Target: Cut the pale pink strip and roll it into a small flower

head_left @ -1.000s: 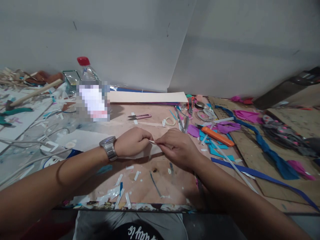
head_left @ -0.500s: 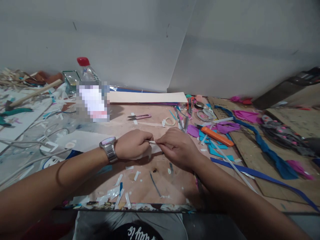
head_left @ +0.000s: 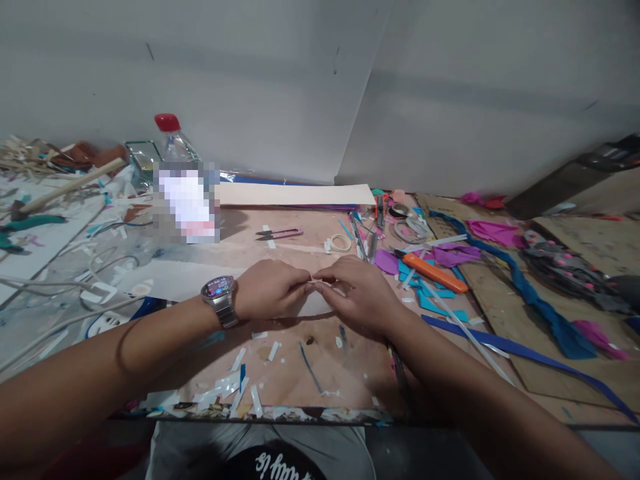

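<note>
My left hand (head_left: 270,288), with a watch (head_left: 219,291) on its wrist, is closed in a pinch over the middle of the worktable. My right hand (head_left: 359,293) pinches opposite it, and the fingertips of both nearly meet. Between them they grip the edge of white paper (head_left: 316,304), which shows below the fingertips and seems rolled or folded there. More white paper (head_left: 173,279) lies flat to the left of my left hand. Small thread snips (head_left: 280,234) and a roll of tape (head_left: 341,243) rest beyond the hands.
An orange utility knife (head_left: 434,272) lies at right among blue and purple scraps, near a long blue strip (head_left: 525,353) and cardboard (head_left: 540,380). White cables (head_left: 55,285), green-handled pliers (head_left: 37,223) and a red-capped bottle (head_left: 175,143) are at left. Paper bits (head_left: 227,385) litter the front edge.
My fingertips have come closer together, covering the thin white roll that showed between them. My left wrist has turned, so the watch face now shows lit.
</note>
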The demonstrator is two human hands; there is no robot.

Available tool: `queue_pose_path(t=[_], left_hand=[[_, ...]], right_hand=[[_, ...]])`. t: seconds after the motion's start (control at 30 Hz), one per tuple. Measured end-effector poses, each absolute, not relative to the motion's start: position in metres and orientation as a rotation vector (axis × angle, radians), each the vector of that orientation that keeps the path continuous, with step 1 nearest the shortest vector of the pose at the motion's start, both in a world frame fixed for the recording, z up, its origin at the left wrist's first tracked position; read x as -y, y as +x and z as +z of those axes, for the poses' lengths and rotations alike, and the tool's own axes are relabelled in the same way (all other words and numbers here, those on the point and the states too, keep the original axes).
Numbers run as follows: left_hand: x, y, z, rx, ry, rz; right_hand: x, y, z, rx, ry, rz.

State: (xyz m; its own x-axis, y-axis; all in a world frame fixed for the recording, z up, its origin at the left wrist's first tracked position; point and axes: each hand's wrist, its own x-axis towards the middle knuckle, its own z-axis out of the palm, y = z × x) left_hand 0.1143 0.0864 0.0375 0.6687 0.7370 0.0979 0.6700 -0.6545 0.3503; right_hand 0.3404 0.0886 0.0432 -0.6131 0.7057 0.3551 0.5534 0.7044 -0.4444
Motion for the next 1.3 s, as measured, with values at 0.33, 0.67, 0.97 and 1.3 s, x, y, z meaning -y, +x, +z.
queue_pose_path(t=[0.33, 0.67, 0.97, 1.3], left_hand=[[-0.089, 0.112, 0.041, -1.306, 2.542, 0.369], [-0.101, 0.104, 0.037, -1.734, 2.489, 0.319], [-0.108, 0.095, 0.033, -1.877, 2.550, 0.272], [-0.099, 0.104, 0.039, -1.252, 2.835, 0.517]], right_hand=[[-0.093, 0.343, 0.043, 2.373, -1.031, 0.488], [-0.100, 0.346, 0.042, 2.314, -1.111, 0.462], [-0.104, 0.349, 0.047, 2.331, -1.247, 0.597], [-0.098, 0.344, 0.045, 2.400, -1.106, 0.621]])
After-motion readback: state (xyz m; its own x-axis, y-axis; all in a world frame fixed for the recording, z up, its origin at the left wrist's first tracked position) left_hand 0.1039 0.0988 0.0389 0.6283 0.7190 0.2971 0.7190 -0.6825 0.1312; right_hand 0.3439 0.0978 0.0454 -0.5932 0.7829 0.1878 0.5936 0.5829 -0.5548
